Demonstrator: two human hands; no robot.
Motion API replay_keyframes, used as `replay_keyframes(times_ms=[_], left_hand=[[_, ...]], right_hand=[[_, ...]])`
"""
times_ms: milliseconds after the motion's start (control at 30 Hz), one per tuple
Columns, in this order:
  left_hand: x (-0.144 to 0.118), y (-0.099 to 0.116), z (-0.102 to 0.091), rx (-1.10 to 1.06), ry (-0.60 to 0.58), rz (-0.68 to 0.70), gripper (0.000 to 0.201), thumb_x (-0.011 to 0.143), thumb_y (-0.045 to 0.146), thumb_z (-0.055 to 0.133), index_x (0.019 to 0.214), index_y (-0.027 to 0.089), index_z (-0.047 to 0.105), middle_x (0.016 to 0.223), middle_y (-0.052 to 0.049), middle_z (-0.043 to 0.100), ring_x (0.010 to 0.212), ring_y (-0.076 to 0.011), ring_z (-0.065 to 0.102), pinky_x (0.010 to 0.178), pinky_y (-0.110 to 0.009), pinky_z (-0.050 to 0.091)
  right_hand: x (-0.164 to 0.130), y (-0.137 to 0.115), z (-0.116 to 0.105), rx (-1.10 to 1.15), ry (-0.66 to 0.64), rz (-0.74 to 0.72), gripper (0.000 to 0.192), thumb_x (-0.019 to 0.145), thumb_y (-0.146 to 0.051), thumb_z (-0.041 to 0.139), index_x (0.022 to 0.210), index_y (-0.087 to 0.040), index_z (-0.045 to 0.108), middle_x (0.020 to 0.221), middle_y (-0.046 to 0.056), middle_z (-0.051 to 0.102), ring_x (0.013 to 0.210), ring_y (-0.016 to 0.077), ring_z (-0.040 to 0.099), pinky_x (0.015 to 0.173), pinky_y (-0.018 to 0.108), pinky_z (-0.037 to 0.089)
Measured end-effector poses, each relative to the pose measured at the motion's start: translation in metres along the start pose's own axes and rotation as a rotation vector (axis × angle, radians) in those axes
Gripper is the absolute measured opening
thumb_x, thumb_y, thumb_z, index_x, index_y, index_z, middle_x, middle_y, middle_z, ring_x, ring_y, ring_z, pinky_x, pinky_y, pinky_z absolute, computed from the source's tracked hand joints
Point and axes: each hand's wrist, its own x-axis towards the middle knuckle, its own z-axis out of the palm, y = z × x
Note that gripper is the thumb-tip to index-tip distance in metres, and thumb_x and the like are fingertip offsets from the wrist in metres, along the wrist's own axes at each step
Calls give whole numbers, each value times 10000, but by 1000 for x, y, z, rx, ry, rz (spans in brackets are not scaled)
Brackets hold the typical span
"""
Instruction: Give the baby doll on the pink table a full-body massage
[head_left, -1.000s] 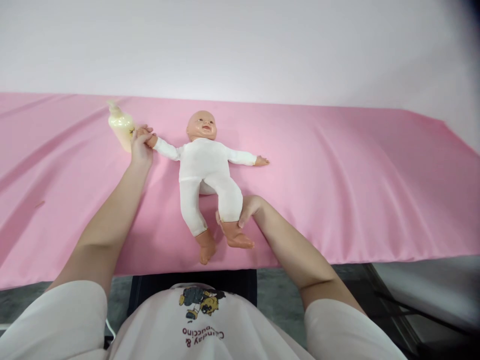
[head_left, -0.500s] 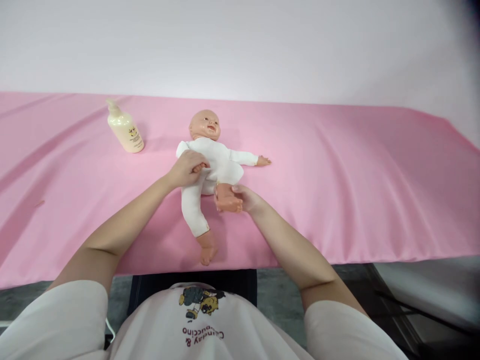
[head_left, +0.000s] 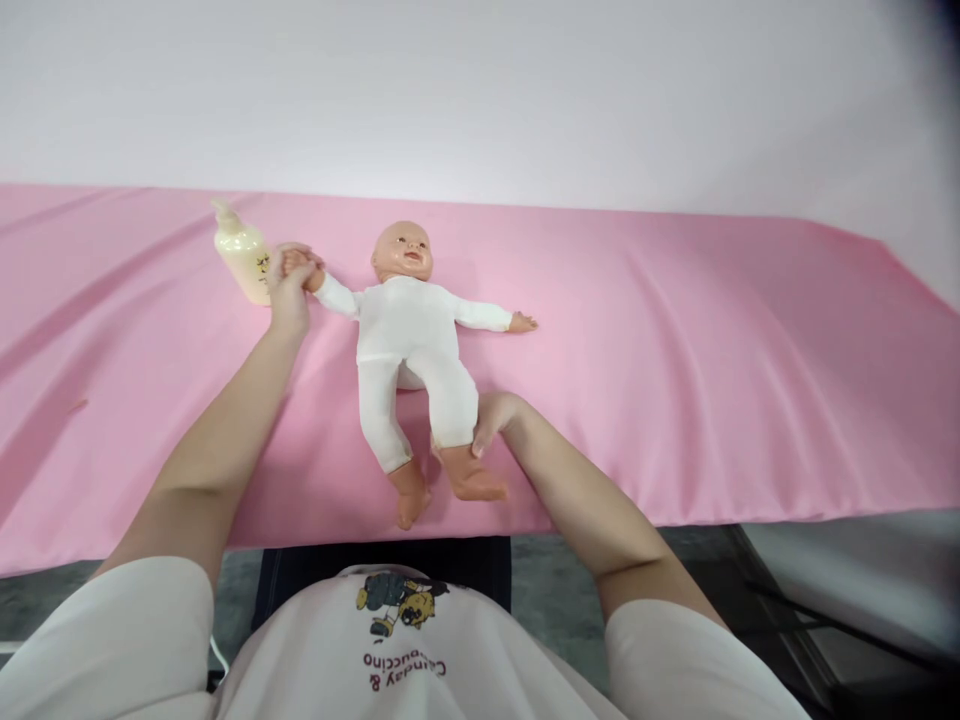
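One doll point(head_left: 409, 340) lies face up on the pink sheet point(head_left: 675, 360), head toward the far edge, feet toward the near edge, roughly at the middle of the table's width. It has a smooth, hard-looking bald head, bare moulded hands and feet, and a soft white one-piece suit covering trunk, arms and legs.

Your left hand point(head_left: 289, 285) is closed around the doll's hand on the left of the scene, with that arm drawn straight out to the left. Your right hand point(head_left: 491, 415) is clamped on the lower leg at the right, just above the bare foot (fingers wrapped over the white cuff). The doll's other arm lies flat, stretched to the right; the other leg rests free, its foot near the table's edge.

One bottle point(head_left: 241, 255) stands just beyond your left hand: cream-coloured, glossy, rounded body with a pump top, partly hidden by your fingers.

The sheet is one smooth, slightly shiny cloth with long shallow folds.
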Motion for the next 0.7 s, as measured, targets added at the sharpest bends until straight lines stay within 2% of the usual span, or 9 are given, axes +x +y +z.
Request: replay_keyframes(times_ms=[67, 100, 200, 300, 400, 467, 500, 633, 700], left_hand=[[10, -17, -18, -104, 210, -96, 197, 782, 250, 711, 857, 214, 532, 750, 30, 565, 762, -132, 605, 837, -305, 518], [12, -23, -25, -116, 267, -126, 201, 771, 245, 710, 847, 217, 527, 758, 29, 561, 762, -133, 601, 824, -292, 518], [11, -32, -35, -51, 284, -142, 194, 750, 240, 718, 831, 224, 543, 794, 17, 593, 802, -141, 604, 796, -263, 511], [5, -23, -25, 9, 204, -68, 199, 739, 244, 740, 837, 224, 568, 814, 3, 607, 839, -162, 622, 833, -288, 518], [-9, -8, -5, 130, 29, 62, 181, 755, 239, 722, 875, 223, 587, 831, -10, 627, 858, -181, 637, 880, -322, 516], [-23, -2, 9, 243, -132, 146, 161, 761, 213, 664, 909, 220, 603, 842, -16, 643, 847, -176, 635, 857, -318, 517], [-31, 0, 15, 309, -222, 173, 154, 770, 204, 631, 922, 216, 610, 839, -18, 646, 834, -173, 633, 834, -313, 519], [-61, -2, 32, 567, -653, 380, 204, 779, 182, 561, 961, 200, 651, 895, -57, 699, 870, -202, 654, 853, -359, 524], [-69, -5, 36, 651, -805, 509, 223, 789, 182, 551, 975, 197, 673, 945, -89, 725, 924, -234, 666, 881, -400, 522]], right_hand=[[2, -1, -1, -111, -56, 142, 620, 576, -445, 972, 1058, -122, 756, 983, 67, 787, 937, 208, 735, 818, 291, 595], [3, -1, -1, -147, -75, 186, 617, 577, -454, 969, 1058, -127, 762, 964, 56, 788, 926, 206, 737, 822, 294, 598], [6, -3, -2, -165, -94, 177, 614, 567, -425, 981, 1066, -138, 766, 984, 47, 792, 957, 205, 736, 869, 302, 596], [9, -5, 1, -3, -192, 11, 587, 601, -391, 972, 1076, -135, 741, 997, 75, 790, 972, 226, 740, 894, 331, 591], [15, -7, 5, 282, -251, -338, 547, 700, -535, 865, 1019, -121, 704, 904, 104, 773, 921, 265, 749, 904, 422, 591], [18, -9, 3, 390, -210, -529, 547, 760, -618, 775, 976, -125, 679, 836, 93, 755, 894, 268, 748, 904, 451, 593], [19, -9, 1, 421, -168, -570, 547, 784, -638, 742, 969, -130, 664, 810, 82, 745, 881, 263, 748, 901, 453, 597], [18, -7, -11, 535, 127, -500, 520, 803, -636, 681, 966, -146, 621, 763, 51, 716, 804, 240, 739, 858, 440, 618], [18, -5, -16, 559, 279, -434, 474, 809, -608, 643, 938, -152, 623, 744, 46, 706, 748, 229, 722, 814, 432, 621]])
